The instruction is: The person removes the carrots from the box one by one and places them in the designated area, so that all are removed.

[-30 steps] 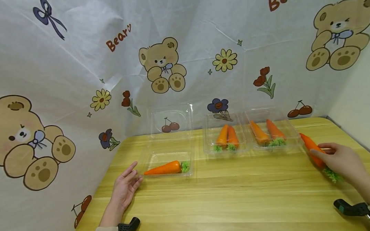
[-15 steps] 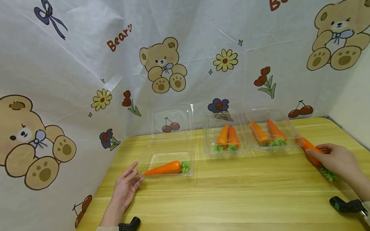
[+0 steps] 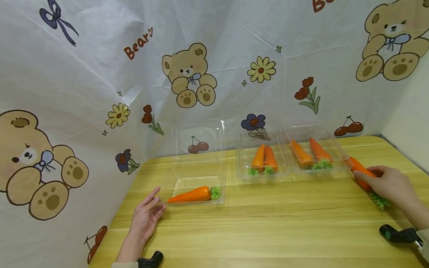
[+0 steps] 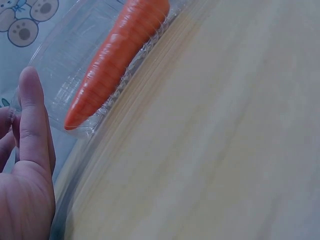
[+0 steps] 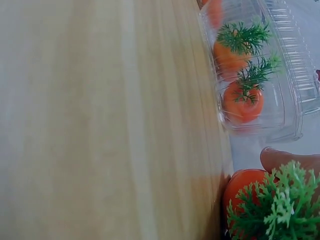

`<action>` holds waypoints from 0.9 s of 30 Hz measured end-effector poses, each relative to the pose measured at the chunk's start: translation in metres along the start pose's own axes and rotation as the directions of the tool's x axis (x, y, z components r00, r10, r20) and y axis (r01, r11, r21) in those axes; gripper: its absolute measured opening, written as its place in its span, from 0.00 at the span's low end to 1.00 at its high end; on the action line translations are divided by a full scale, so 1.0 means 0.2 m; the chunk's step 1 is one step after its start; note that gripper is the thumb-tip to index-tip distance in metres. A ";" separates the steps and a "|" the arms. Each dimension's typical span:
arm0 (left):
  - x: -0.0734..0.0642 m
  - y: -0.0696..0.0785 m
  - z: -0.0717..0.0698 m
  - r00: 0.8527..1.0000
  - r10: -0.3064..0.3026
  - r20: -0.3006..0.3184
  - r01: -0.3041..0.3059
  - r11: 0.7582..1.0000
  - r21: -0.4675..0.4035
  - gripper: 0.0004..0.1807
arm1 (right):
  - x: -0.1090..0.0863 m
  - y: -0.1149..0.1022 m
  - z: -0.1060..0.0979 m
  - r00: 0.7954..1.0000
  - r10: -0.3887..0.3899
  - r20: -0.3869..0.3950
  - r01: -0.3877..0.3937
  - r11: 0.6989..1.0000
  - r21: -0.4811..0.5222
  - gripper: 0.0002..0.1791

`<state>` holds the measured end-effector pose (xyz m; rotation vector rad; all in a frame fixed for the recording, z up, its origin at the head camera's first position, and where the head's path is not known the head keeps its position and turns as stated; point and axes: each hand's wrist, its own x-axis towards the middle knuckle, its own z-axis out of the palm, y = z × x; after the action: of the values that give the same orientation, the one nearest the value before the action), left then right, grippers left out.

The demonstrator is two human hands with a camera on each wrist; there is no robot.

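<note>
Head view, left hand (image 3: 146,215) loosely spread, holding nothing, beside left edge of clear box (image 3: 188,182), right hand (image 3: 391,184) gripping carrot (image 3: 359,167) at right, broad wooden tabletop (image 3: 268,223) between.

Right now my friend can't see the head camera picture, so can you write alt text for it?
Someone's right-hand grip holds an orange carrot at the right of a wooden table; the left-hand grip lies open beside an open clear box holding another carrot. A middle box and a right box each hold two carrots before a bear-print sheet.
</note>
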<state>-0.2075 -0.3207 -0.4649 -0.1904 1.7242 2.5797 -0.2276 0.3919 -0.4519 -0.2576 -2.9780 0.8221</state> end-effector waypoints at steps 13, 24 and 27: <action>0.00 0.00 0.00 1.000 0.006 -0.003 -0.006 1.000 -0.018 0.33 | 0.00 -0.01 -0.01 1.000 -0.006 0.002 0.006 1.000 0.009 0.47; 0.00 0.00 0.01 1.000 0.010 0.015 -0.009 1.000 -0.029 0.34 | -0.02 -0.01 -0.02 1.000 -0.017 0.007 0.017 1.000 0.026 0.47; 0.00 0.00 0.01 1.000 0.004 0.008 -0.003 0.999 -0.033 0.34 | -0.02 -0.02 -0.02 1.000 -0.007 -0.009 0.007 0.999 0.041 0.48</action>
<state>-0.2079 -0.3196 -0.4643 -0.1782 1.6822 2.6090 -0.2233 0.3910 -0.4460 -0.2483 -2.9483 0.8778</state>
